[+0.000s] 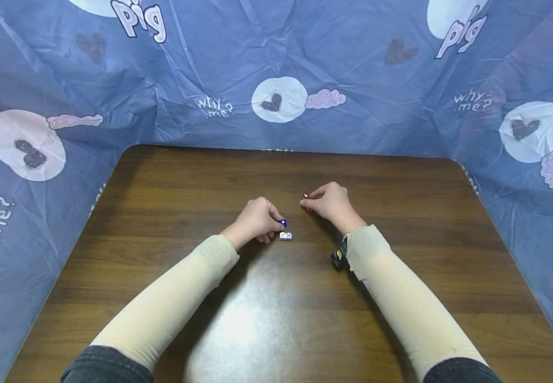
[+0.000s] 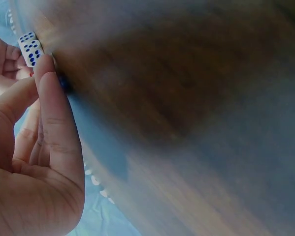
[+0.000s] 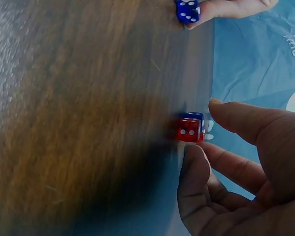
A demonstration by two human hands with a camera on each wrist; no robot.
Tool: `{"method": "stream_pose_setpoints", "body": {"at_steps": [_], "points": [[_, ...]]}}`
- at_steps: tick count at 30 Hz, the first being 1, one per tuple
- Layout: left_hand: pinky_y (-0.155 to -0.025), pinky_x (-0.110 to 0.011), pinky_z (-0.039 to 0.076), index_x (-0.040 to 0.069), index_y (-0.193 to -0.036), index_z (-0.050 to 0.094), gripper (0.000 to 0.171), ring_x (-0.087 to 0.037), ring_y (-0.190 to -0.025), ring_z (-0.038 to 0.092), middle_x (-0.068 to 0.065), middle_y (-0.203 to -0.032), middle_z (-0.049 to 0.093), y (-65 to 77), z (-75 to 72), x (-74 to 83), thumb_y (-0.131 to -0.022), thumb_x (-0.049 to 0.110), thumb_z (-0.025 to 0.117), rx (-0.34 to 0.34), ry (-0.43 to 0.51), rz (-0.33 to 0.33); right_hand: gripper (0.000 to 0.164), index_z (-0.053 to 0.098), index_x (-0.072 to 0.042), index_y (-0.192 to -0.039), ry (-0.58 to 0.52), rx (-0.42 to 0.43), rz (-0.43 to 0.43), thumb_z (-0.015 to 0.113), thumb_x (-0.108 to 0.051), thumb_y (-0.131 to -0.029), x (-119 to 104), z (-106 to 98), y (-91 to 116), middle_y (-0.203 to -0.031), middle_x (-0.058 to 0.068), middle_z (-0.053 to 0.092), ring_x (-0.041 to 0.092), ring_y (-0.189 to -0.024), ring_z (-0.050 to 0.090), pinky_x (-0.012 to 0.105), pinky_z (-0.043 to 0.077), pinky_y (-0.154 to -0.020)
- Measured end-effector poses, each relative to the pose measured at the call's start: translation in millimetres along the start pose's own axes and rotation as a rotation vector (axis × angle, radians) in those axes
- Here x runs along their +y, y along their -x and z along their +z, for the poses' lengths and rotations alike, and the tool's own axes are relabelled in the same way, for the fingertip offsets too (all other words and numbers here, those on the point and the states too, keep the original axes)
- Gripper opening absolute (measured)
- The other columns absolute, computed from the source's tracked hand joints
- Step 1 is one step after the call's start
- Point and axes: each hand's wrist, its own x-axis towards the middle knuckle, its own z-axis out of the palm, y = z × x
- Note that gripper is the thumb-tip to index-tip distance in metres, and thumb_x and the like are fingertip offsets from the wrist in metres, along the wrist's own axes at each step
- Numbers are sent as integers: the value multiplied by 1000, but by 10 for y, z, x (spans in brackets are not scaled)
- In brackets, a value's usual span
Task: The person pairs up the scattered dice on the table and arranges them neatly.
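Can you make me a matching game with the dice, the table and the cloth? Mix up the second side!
Things:
1. The white dice
2. The red die
3. The table
4. The cloth

Clues:
A. Brown, with a wood look
B. Beside the fingertips of the right hand
C. Blue, with hearts on it
D. Side by side, covered in blue spots

Right pairs: 1-D, 2-B, 3-A, 4-C

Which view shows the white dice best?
The left wrist view: the white dice appear largest there, their dots plain. The head view shows them small, beside the left hand; the right wrist view shows neither.
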Motion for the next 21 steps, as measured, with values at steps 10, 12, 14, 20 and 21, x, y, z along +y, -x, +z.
{"method": "stream_pose_setpoints", "body": {"at_steps": [10, 12, 14, 20, 21], "points": [[-43, -32, 58, 5, -98, 80, 12, -23, -49, 68, -12, -59, 67, 10, -1, 15, -87, 6, 82, -5, -15, 3, 31, 81, -7, -98, 34, 7, -8, 87, -33, -82, 26, 88, -19, -103, 10, 75, 34, -108, 61, 47, 51, -93], [-43, -32, 58, 5, -99, 80, 12, -22, -49, 68, -11, -59, 67, 13, -3, 17, -87, 6, 82, -5, -23, 4, 30, 81, -7, -98, 37, 13, -15, 88, -32, -82, 22, 96, -22, -103, 10, 75, 34, -109, 61, 47, 51, -95], [-44, -31, 58, 5, -99, 80, 12, -22, -49, 68, -11, -59, 67, 13, -2, 17, -87, 6, 82, -7, -27, 4, 29, 81, -7, -98, 45, 15, -22, 88, -30, -81, 18, 99, -23, -103, 10, 75, 36, -112, 59, 47, 49, -98], [-44, -32, 58, 4, -99, 80, 12, -23, -50, 68, -11, -60, 68, 4, -4, 14, -87, 6, 82, -6, -24, 3, 25, 82, -8, -95, 62, 30, -25, 89, -28, -81, 6, 115, -26, -102, 10, 75, 37, -113, 59, 47, 48, -98], [-44, -32, 58, 4, -98, 80, 12, -23, -50, 68, -11, -60, 68, 2, -5, 15, -87, 6, 82, -6, -24, 2, 25, 82, -8, -94, 64, 34, -27, 89, -28, -81, 2, 120, -27, -101, 9, 75, 36, -111, 60, 47, 49, -97]]}}
